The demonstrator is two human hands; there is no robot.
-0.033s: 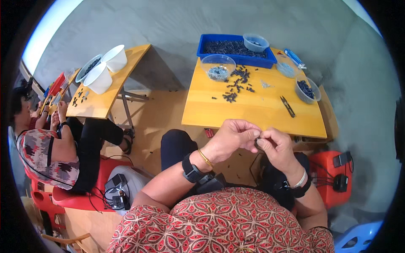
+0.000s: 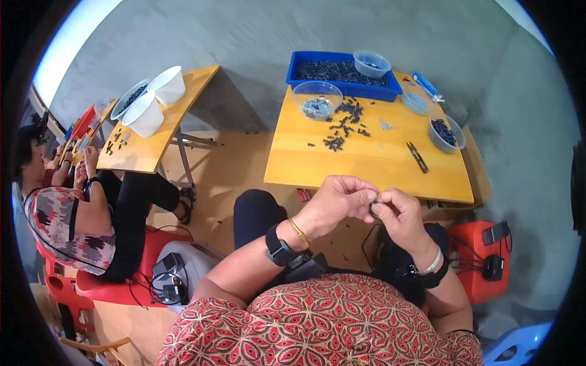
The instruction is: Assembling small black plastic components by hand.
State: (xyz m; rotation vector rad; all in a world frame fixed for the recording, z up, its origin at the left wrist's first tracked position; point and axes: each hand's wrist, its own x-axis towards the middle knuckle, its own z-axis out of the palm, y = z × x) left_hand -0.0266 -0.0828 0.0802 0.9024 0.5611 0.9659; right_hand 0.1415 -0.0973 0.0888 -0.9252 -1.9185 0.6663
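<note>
My left hand (image 2: 339, 201) and my right hand (image 2: 400, 216) meet over my lap, just in front of the near edge of a yellow table (image 2: 366, 168). Their fingertips pinch a small dark part (image 2: 373, 208) between them; most of it is hidden by the fingers. Loose dark pieces (image 2: 342, 125) lie scattered on the table beyond my hands. Behind them stands a clear bowl (image 2: 316, 97) and a blue tray (image 2: 294, 70) full of dark pieces. Small black cutters (image 2: 418, 156) lie to the right on the table.
Three more clear bowls (image 2: 371, 61) (image 2: 417, 102) (image 2: 445, 131) stand at the table's back and right. Another person (image 2: 73, 213) sits at left by a second yellow table (image 2: 146, 152) with white bowls (image 2: 168, 85). A red stool (image 2: 482, 262) carries black devices at right.
</note>
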